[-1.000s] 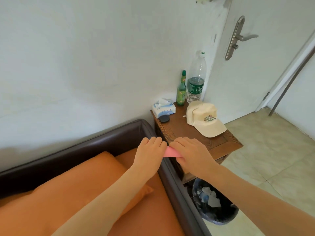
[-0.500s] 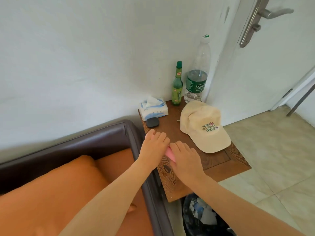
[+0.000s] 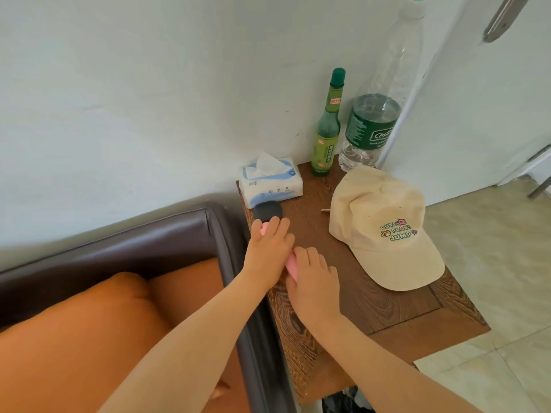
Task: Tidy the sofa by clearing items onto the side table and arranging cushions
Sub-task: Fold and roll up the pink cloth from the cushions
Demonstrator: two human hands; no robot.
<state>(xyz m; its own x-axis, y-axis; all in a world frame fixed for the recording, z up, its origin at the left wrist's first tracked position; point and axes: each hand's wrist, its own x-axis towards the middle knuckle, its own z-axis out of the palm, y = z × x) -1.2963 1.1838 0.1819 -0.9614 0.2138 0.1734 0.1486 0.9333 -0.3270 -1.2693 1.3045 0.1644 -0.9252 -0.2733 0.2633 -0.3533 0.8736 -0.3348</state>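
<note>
Both hands down on side table [image 3: 387, 317] now, off the sofa arm [image 3: 235, 263] | pink item [image 3: 290, 265] flat along table's sofa-side edge | left hand [image 3: 269, 248] fingers laid over it, right hand [image 3: 313, 281] likely pinching near end, grip partly hidden | item delivered; cushion [image 3: 89, 323] unarranged

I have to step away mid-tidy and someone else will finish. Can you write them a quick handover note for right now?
Left hand and right hand: both lie on a pink item at the side table's sofa-side edge; the grip itself is hidden.
On the table: cap, tissue pack, green bottle, water bottle, small dark object.
Done: those things are on the table.
Left: let go of the pink item, then arrange the orange cushion on the sofa.
</note>
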